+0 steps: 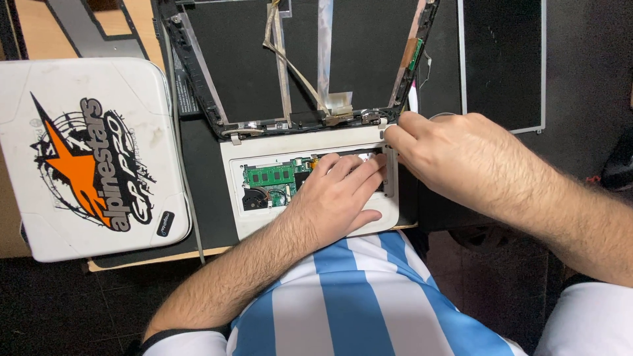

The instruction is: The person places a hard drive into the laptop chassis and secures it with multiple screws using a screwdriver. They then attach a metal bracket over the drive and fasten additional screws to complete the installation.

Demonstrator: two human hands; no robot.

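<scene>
White opened laptop base (pixel 264 221), green board exposed; left hand (pixel 339 194) flat inside, right hand (pixel 455 155) pinching its corner.

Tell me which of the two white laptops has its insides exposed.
The small white laptop under both hands: its green circuit board shows and its screen frame is stripped. The stickered white laptop to its left lies shut.

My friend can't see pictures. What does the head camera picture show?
Two bare hands work on an opened white laptop base: the left hand lies flat on it, the right hand pinches its top right corner. A green circuit board shows inside; a stickered white lid lies left.
</scene>
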